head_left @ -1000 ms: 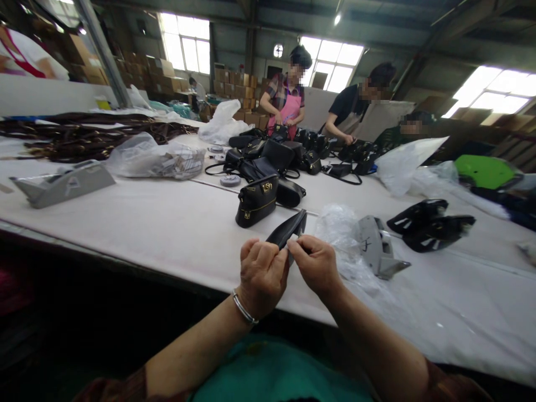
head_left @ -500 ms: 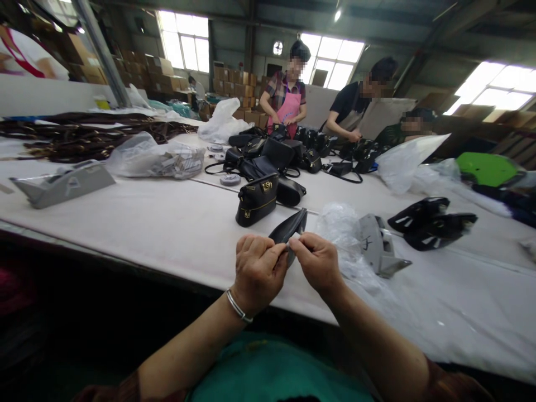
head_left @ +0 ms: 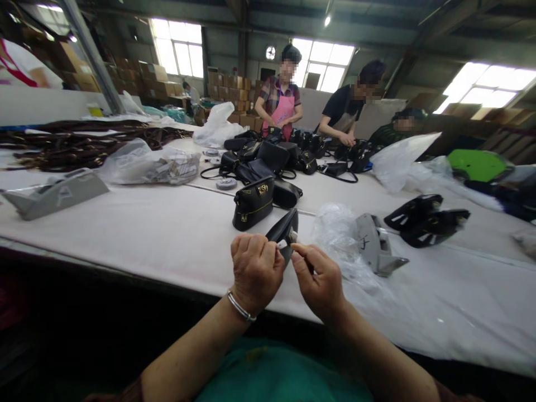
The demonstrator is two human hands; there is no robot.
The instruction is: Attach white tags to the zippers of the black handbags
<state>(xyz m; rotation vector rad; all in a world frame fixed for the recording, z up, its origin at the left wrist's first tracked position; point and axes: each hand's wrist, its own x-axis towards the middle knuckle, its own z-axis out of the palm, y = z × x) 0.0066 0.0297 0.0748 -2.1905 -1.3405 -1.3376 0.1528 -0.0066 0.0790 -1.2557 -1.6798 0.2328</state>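
My left hand (head_left: 255,271) is closed around the near end of a small flat black leather pouch (head_left: 285,228), held above the table's front edge. A small white tag or sticker shows at its fingertips. Close beside it, my right hand (head_left: 320,282) has its fingers pinched together at the same end of the pouch, on that white piece. A metal bangle sits on my left wrist. A black handbag with gold fittings (head_left: 252,203) stands upright on the table just beyond the pouch.
The long white-covered table (head_left: 138,223) carries a grey tape dispenser (head_left: 374,244) and crumpled clear plastic (head_left: 335,229) to my right, another grey dispenser (head_left: 54,192) at left, and a pile of black bags (head_left: 272,156). Three people work at the far side.
My hands and the pouch have dropped slightly and shifted left in view. The right hand's fingers have slid apart from the left, and the small white piece now shows between them.
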